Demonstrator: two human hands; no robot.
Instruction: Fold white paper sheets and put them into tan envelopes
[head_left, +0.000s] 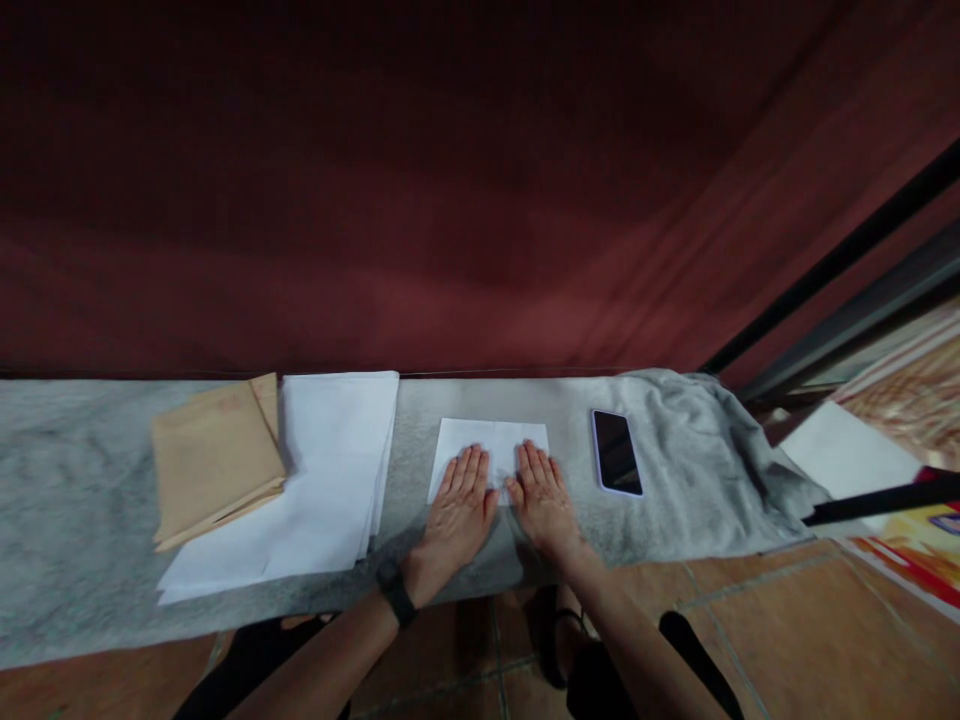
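Observation:
A small white sheet of paper (491, 432), which looks folded, lies flat on the grey cloth. Pressed on its left part is my left hand (461, 500), palm down, fingers stretched out. My right hand (546, 497) lies flat on the right part in the same way, its thumb near the left thumb. The paper's lower edge is partly hidden under the hands. Neither hand grips anything.
To the left lie a stack of white paper sheets (341, 450) and brown envelopes (214, 450) overlapping it. A phone (616, 452) rests right of my hands. The grey cloth (67, 520) bunches at the right end. A dark red wall-like surface (450, 250) rises behind.

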